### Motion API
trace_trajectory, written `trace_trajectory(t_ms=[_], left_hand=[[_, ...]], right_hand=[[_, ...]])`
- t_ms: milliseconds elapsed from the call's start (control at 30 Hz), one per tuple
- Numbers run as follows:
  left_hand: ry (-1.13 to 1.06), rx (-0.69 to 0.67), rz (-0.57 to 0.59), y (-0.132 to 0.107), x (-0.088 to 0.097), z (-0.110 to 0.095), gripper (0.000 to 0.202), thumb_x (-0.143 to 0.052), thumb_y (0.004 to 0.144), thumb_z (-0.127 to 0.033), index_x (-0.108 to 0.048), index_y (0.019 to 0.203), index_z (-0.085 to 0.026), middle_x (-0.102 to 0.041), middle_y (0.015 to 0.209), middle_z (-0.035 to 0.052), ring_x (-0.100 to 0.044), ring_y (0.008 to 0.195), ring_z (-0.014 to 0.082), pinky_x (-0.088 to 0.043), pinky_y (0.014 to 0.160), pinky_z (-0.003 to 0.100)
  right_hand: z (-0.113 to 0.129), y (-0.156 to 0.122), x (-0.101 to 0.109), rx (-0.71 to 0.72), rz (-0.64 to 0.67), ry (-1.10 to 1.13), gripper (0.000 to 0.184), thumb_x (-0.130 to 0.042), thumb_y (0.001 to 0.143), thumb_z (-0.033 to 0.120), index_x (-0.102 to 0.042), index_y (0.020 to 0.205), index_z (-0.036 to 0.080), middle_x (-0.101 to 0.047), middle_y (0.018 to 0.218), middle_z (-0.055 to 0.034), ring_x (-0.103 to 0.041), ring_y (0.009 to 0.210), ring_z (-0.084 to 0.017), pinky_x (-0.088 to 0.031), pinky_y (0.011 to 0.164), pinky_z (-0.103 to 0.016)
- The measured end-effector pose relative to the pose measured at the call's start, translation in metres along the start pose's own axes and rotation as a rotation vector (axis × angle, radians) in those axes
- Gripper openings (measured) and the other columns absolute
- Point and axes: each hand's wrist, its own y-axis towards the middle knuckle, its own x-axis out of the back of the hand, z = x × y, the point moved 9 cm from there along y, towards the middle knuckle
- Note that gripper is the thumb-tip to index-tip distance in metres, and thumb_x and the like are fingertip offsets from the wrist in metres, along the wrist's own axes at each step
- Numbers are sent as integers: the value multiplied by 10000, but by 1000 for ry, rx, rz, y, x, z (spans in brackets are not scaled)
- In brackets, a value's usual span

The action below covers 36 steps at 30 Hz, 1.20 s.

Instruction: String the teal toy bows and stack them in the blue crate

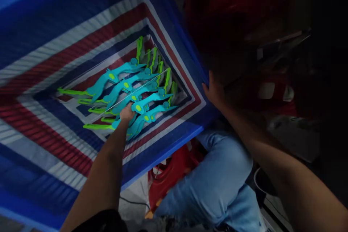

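Observation:
Several toy bows [119, 88] with turquoise grips, lime-green limbs and thin white strings lie side by side in a large blue crate [163, 148]. My left hand [127, 111] reaches down into the crate, its fingers wrapped round the turquoise part of one bow near the front of the row. At the crate's right corner, my right hand [214, 88] holds the rim, with the thumb on the inner side and the other fingers partly hidden behind the edge.
Cloth with red, white and blue stripes [73, 49] lines the crate. Below it are a red plastic thing [176, 174] and a leg in blue jeans [209, 177]. A dark cable [134, 202] runs along the floor. Red objects at the upper right are too dark to make out.

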Motion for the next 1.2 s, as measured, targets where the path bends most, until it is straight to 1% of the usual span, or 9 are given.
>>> trace_trajectory(t_ms=[133, 233, 333, 467, 667, 833, 967, 1067, 1200], left_hand=[[-5, -3, -15, 11, -19, 5, 498, -532, 851, -211, -421, 1325, -102, -602, 1188, 158, -570, 1049, 288, -439, 845, 373], [-4, 12, -18, 17, -28, 15, 500, -542, 835, -196, -431, 1314, -105, -612, 1168, 151, -568, 1053, 281, -444, 850, 359], [2, 12, -18, 22, -32, 21, 521, -563, 814, -199, -437, 1310, -102, -602, 1194, 161, -558, 1080, 282, -438, 888, 374], [8, -29, -19, 26, -32, 21, 523, -550, 788, -169, -461, 1299, -103, -581, 1231, 167, -527, 1144, 289, -411, 953, 377], [10, -113, -11, 29, -22, 23, 606, -642, 708, -187, -483, 1279, -64, -566, 1238, 168, -484, 1195, 282, -361, 1014, 349], [19, -90, -47, 46, 12, 34, 547, -611, 775, -212, -473, 1285, -68, -584, 1203, 166, -527, 1114, 272, -386, 964, 363], [24, -5, -105, 64, 35, 34, 534, -614, 809, -237, -445, 1296, -99, -561, 1234, 165, -475, 1137, 298, -352, 961, 458], [14, 85, -110, 70, 32, 32, 543, -639, 795, -217, -436, 1280, -81, -528, 1249, 192, -403, 1181, 327, -310, 970, 515], [-20, 143, -101, 71, 17, 31, 593, -592, 811, -168, -356, 1343, -56, -445, 1292, 240, -386, 1174, 341, -328, 941, 523]], right_hand=[[2, -1, 6, 52, -44, -9, 632, -392, 913, 322, -222, 1471, 78, -431, 1412, -206, -477, 1263, -331, -427, 1024, -495], [2, -2, 8, 45, -34, -34, 632, -373, 923, 347, -208, 1474, 84, -419, 1422, -207, -491, 1253, -327, -441, 1014, -485], [3, -3, 9, 35, -27, -63, 633, -365, 926, 367, -219, 1465, 68, -402, 1430, -221, -461, 1282, -338, -435, 1019, -488], [3, -3, 8, 17, -18, -83, 628, -371, 922, 367, -240, 1449, 52, -387, 1437, -227, -429, 1310, -337, -419, 1041, -491], [1, -4, 8, 23, -45, -82, 630, -394, 911, 368, -253, 1441, 58, -387, 1435, -230, -440, 1299, -338, -414, 1038, -499], [2, -5, 9, 13, -39, -89, 628, -382, 915, 370, -240, 1447, 68, -397, 1429, -226, -472, 1272, -330, -438, 1012, -491], [2, -5, 10, -9, -20, -114, 645, -364, 919, 398, -222, 1453, 65, -397, 1426, -231, -493, 1249, -335, -458, 986, -494], [3, -5, 11, -2, -20, -135, 646, -353, 923, 405, -219, 1453, 61, -394, 1427, -234, -488, 1255, -331, -456, 990, -486], [6, -5, 11, 2, -22, -154, 630, -358, 925, 402, -240, 1445, 67, -392, 1430, -231, -482, 1261, -328, -452, 996, -484]])
